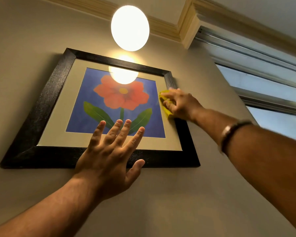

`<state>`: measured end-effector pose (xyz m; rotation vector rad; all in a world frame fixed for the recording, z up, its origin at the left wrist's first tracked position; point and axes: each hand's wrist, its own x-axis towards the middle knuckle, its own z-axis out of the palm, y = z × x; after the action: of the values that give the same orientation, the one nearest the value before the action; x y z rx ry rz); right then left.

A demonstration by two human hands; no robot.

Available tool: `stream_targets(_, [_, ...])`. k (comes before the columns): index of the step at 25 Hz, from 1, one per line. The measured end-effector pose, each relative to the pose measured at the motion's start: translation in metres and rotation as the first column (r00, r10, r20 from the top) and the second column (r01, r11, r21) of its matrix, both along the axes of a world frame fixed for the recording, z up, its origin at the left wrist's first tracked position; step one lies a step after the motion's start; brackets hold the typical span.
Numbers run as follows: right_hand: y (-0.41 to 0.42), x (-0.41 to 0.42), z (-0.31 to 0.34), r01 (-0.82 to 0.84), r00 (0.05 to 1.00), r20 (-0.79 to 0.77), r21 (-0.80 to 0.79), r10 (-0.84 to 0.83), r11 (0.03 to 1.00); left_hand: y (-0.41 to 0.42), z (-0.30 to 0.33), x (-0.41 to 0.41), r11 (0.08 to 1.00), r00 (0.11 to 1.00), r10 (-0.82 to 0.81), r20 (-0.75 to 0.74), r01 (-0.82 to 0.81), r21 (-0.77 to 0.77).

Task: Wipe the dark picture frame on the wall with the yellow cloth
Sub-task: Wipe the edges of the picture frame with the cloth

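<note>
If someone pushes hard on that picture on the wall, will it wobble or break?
The picture frame probably swings a little, since the left hand lies flat on it as if steadying it. Its front reflects the lamp, so it is likely glass and could crack. The yellow cloth just squashes.

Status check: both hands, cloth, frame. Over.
Right hand pressing yellow cloth on the right side of the dark frame. Left hand spread flat over its bottom edge. Nothing in the way.

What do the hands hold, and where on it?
The right hand holds the yellow cloth, bunched under its fingers against the frame. The left hand holds nothing; it lies open.
</note>
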<state>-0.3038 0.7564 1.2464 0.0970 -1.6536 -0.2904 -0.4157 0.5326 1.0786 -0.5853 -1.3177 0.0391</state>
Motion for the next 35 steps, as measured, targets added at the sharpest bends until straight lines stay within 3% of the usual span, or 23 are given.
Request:
stream_targets(3, [-0.007, 0.002, 0.061, -0.002, 0.999, -0.033, -0.167, -0.004, 0.986, 0.004, 0.002, 0.005, 1.000, 1.000, -0.010, -0.004, 0.010, -0.004])
stream_targets(5, [-0.001, 0.004, 0.048, -0.043, 0.999, -0.036, -0.166, 0.038, 0.985, 0.004, 0.002, 0.004, 1.000, 1.000, -0.013, -0.003, 0.013, -0.011])
stream_targets(8, [0.022, 0.010, -0.053, -0.129, 0.991, 0.012, -0.041, 0.130, 0.991, 0.003, 0.002, 0.002, 1.000, 1.000, -0.021, -0.010, 0.021, -0.009])
stream_targets(10, [0.032, 0.019, -0.133, -0.183, 0.977, 0.123, 0.064, 0.175, 0.981, 0.004, 0.002, 0.003, 1.000, 1.000, -0.023, -0.013, 0.023, -0.008])
stream_targets(12, [0.042, 0.026, -0.167, -0.217, 0.959, 0.209, 0.113, 0.190, 0.970, 0.004, 0.002, 0.002, 1.000, 0.999, -0.030, -0.017, 0.030, -0.008])
stream_targets(14, [0.043, 0.030, -0.151, -0.222, 0.956, 0.228, 0.159, 0.183, 0.962, 0.004, 0.001, 0.001, 0.999, 0.999, -0.036, -0.023, 0.036, 0.001])
stream_targets(16, [0.035, 0.025, -0.103, -0.162, 0.979, 0.150, 0.165, 0.138, 0.973, 0.004, 0.000, 0.000, 0.999, 0.999, -0.043, -0.026, 0.043, 0.009])
stream_targets(19, [0.020, 0.012, -0.011, -0.039, 0.999, 0.020, 0.038, 0.038, 0.999, 0.002, -0.001, 0.000, 0.999, 0.998, -0.038, -0.040, 0.039, 0.013])
stream_targets(22, [0.003, 0.005, 0.060, -0.018, 1.000, -0.005, -0.115, 0.017, 0.993, 0.003, -0.002, 0.000, 0.999, 0.999, -0.037, -0.023, 0.038, 0.032])
stream_targets(26, [-0.009, 0.006, 0.086, 0.051, 0.999, 0.003, -0.185, -0.051, 0.981, 0.001, -0.003, 0.001, 1.000, 1.000, -0.005, -0.025, 0.006, 0.014])
stream_targets(29, [0.005, 0.016, 0.030, 0.040, 0.999, 0.023, -0.091, -0.038, 0.995, 0.000, -0.005, 0.002, 1.000, 1.000, 0.005, 0.000, -0.005, 0.024])
stream_targets(35, [0.022, 0.008, -0.183, -0.093, 0.995, 0.031, 0.045, 0.092, 0.995, 0.003, -0.002, 0.004, 1.000, 1.000, -0.010, 0.015, 0.010, 0.004])
